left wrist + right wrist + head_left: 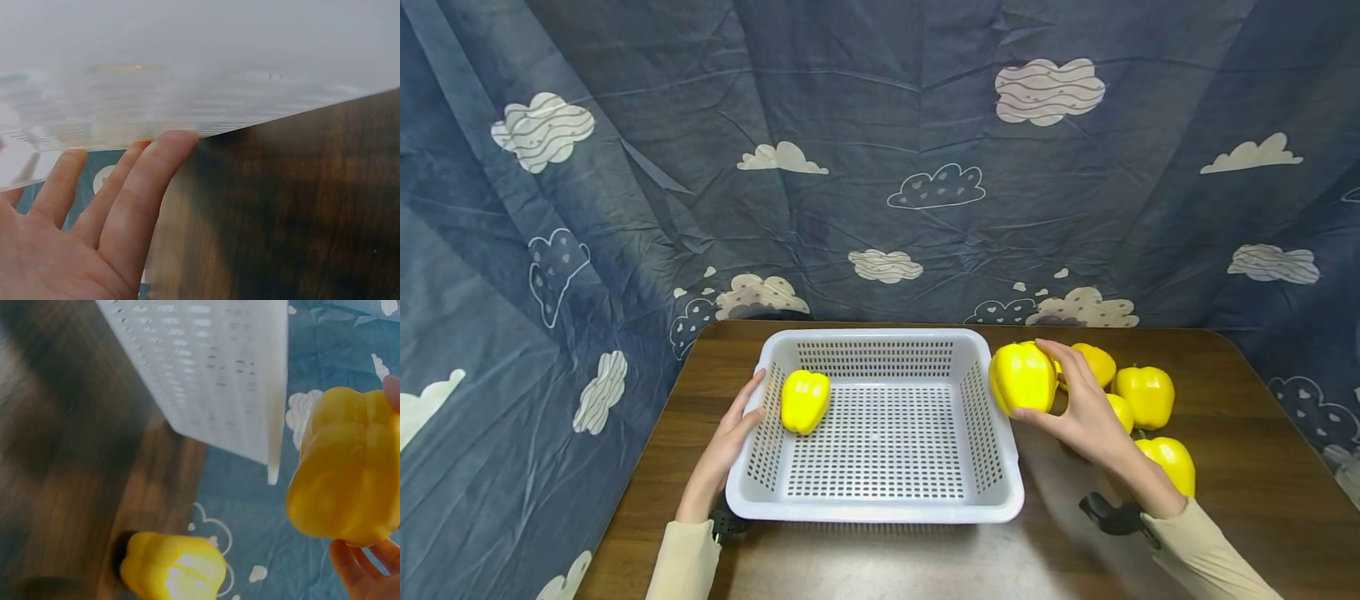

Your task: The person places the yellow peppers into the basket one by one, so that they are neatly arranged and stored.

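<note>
A pale perforated plastic basket (880, 510) stands on the wooden table with one yellow bell pepper (806, 402) inside, at its left end. My left hand (727, 444) holds the basket's left side, thumb on the rim. In the left wrist view, its extended fingers (131, 206) meet the outer wall. My right hand (1086, 414) grips another yellow bell pepper (1023, 377) between thumb and fingers, right at the basket's right rim. The right wrist view shows this bell pepper (347, 469) raised beside the basket (219, 375).
Several more yellow bell peppers lie on the table to the right, among them one at the back (1146, 396) and one nearer me (1172, 462), partly behind my right wrist. A dark blue cloud-print curtain (880, 167) hangs behind the wooden table (1247, 483).
</note>
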### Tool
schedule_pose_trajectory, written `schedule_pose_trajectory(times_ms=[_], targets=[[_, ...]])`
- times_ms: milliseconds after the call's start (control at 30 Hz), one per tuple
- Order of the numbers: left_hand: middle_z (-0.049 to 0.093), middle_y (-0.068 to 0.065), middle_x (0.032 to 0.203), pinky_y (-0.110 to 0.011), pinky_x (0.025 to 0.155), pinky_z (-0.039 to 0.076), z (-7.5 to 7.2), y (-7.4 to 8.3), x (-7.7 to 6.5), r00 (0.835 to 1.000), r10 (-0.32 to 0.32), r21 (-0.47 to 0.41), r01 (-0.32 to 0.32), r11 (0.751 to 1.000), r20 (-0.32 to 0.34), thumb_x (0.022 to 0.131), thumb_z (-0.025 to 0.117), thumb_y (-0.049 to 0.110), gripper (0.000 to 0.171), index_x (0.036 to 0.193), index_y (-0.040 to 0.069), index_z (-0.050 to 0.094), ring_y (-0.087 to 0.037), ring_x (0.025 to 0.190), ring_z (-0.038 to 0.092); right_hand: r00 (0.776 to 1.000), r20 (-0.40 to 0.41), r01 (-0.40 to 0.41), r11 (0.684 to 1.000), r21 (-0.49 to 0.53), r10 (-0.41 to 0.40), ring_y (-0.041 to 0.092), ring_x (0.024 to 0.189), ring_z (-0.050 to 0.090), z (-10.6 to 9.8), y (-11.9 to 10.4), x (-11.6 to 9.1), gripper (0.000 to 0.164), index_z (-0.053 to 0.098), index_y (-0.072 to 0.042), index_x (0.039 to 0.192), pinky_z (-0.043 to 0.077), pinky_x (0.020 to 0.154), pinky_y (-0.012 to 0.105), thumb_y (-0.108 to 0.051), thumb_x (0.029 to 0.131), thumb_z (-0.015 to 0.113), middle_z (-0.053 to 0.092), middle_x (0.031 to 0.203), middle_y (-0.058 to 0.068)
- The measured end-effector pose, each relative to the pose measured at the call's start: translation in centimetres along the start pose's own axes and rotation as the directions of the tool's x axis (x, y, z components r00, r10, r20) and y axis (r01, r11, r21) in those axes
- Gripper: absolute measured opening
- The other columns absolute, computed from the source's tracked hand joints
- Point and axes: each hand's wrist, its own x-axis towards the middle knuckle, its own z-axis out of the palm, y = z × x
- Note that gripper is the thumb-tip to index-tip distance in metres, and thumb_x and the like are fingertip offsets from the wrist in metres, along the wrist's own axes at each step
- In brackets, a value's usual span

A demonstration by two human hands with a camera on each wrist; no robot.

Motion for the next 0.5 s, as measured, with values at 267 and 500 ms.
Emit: schedule_pose_trajectory(times_ms=[267,500], targets=[[0.006,-0.014,0.158,-0.063,0.088,0.041,0.0,-0.1,-0.1,1.000,0.006,-0.005,-0.006,1.000,0.000,0.102,0.037,0.011,0.058,0.154,0.021,0.015,-0.051,0.127,0.033,0.998,0.051,0.045,0.997,0.066,-0.048,0.036,0.120,0.041,0.9,-1.7,1.0,0.093,0.033,-0.006,0.145,0.040,0.093,0.059,-0.021,0.070,0.086,0.035,0.140,0.019],[0.007,-0.014,0.158,-0.063,0.088,0.042,0.1,-0.1,0.0,1.000,0.006,-0.004,-0.006,1.000,-0.002,0.102,0.037,0.011,0.058,0.154,0.021,0.015,-0.051,0.126,0.034,0.990,0.118,0.066,0.996,0.067,-0.074,0.034,0.123,0.039,2.3,-3.2,2.1,0.094,0.031,-0.005,0.145,0.038,0.096,0.057,-0.028,0.071,0.085,0.034,0.142,0.017]])
